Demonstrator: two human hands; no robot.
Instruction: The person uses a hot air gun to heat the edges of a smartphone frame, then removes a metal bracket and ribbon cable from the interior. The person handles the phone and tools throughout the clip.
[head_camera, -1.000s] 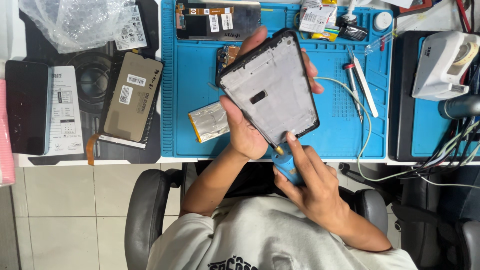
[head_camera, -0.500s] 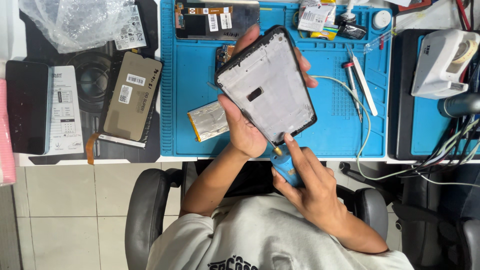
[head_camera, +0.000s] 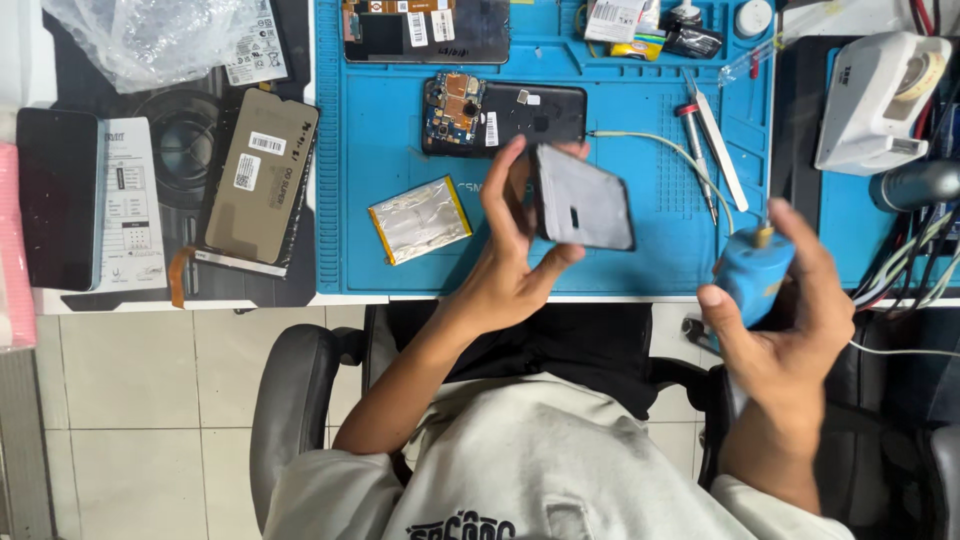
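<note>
I am working over one blue mat, where one opened phone is lying just above my left hand. That hand is gripping one grey phone panel, its long axis tilting up-left to down-right (a bit blurred). My right hand is closing round one blue tool, tip pointing up. One silver battery is lying left of the panel.
</note>
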